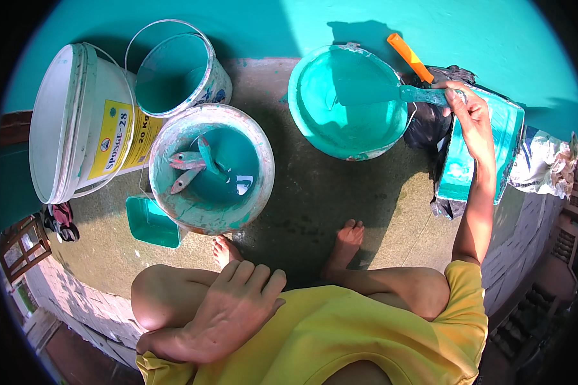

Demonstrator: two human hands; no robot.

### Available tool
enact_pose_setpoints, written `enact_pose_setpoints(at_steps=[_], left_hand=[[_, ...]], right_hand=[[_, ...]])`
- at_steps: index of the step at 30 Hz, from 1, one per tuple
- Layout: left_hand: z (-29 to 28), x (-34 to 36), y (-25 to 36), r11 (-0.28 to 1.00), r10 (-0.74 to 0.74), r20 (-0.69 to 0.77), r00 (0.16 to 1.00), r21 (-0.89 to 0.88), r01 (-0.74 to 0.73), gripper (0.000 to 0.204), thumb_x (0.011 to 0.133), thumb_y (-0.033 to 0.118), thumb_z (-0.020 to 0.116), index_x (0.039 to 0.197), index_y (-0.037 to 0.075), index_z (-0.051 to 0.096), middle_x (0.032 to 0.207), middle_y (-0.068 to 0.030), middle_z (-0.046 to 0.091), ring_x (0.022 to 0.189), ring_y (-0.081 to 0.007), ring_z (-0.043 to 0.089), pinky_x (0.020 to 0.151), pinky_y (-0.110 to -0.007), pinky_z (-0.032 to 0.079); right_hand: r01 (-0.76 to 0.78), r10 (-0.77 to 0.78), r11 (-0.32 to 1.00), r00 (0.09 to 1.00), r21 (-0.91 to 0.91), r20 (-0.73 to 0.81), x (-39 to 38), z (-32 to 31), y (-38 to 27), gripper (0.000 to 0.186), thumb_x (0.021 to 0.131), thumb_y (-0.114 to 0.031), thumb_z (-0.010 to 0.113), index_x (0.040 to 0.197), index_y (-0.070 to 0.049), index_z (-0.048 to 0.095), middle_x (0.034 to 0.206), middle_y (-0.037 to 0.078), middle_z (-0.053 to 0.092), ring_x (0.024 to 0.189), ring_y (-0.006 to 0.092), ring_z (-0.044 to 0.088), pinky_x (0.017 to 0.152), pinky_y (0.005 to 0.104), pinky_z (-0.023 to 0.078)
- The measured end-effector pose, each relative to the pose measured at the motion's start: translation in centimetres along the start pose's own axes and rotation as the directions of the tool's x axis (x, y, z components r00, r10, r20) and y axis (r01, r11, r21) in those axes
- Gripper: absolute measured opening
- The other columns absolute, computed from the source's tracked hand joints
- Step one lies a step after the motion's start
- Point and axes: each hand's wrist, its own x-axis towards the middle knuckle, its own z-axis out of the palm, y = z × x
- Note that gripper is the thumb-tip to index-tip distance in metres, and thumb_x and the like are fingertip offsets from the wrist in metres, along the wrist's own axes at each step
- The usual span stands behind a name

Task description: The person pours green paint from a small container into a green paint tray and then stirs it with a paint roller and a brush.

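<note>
Teal wall (250,25), scraper (401,94) in right hand (474,122), blade (368,95) leftward

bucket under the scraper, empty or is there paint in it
Not empty: the bucket holds turquoise paint, its smooth surface showing across the inside; depth cannot be told.

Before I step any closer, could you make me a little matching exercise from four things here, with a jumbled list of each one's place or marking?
Things:
1. Flat, teal-coated scraper
2. Slim orange handle
3. Small rectangular green tub
4. Large white plastic bucket

Places and markings:
A. Beside crumpled black plastic
B. Carries a yellow label
C. Held in the person's right hand
D. Beside the round, paint-smeared bucket with several handles in it

Right pairs: 1-C, 2-A, 3-D, 4-B.
</note>
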Motion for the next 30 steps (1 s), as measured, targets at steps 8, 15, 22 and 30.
enact_pose_setpoints(at_steps=[8,15,22,30], left_hand=[[0.5,-0.1,-0.3,0.999,0.043,-0.088,0.995,0.016,-0.042,0.031,0.082,0.024,0.069,0.103,0.003,0.058,0.087,-0.0086,0.055,0.085,-0.0239,0.055,0.078,-0.035,0.047],[0.7,-0.1,-0.3,0.996,0.075,-0.128,0.989,0.053,-0.069,0.025,0.084,0.023,0.066,0.098,0.004,0.058,0.082,-0.0073,0.052,0.082,-0.0219,0.053,0.075,-0.033,0.046],[0.7,-0.1,0.0,0.995,0.073,-0.13,0.989,0.071,-0.064,0.026,0.084,0.023,0.066,0.1,0.004,0.058,0.082,-0.0073,0.052,0.082,-0.0217,0.053,0.075,-0.033,0.046],[0.6,0.0,0.2,0.997,0.069,-0.118,0.991,0.035,-0.065,0.03,0.083,0.023,0.068,0.103,0.003,0.059,0.082,-0.0075,0.053,0.08,-0.0224,0.054,0.074,-0.034,0.046]], right_hand=[[0.133,-0.145,0.987,0.978,-0.086,-0.152,-2.3,-3.4,-4.1,0.029,0.1,-0.027,0.062,0.114,-0.002,0.07,0.109,0.006,0.069,0.089,0.0112,0.057,0.078,0.0277,0.049],[0.133,-0.162,0.981,0.964,-0.143,-0.209,-2.5,-3.8,-4.4,0.026,0.099,-0.024,0.063,0.113,-0.003,0.07,0.108,0.006,0.069,0.087,0.0112,0.057,0.079,0.0284,0.049],[0.133,-0.203,0.879,0.973,-0.457,-0.107,1.8,1.9,0.5,0.02,0.094,-0.014,0.068,0.112,-0.007,0.07,0.088,0.011,0.069,0.065,0.0116,0.055,0.059,0.0286,0.043],[0.155,-0.192,0.887,0.98,-0.434,-0.043,7.7,3.6,2.6,0.03,0.096,-0.031,0.067,0.112,-0.007,0.071,0.061,0.003,0.044,0.054,0.0089,0.033,0.049,0.0305,0.029]])
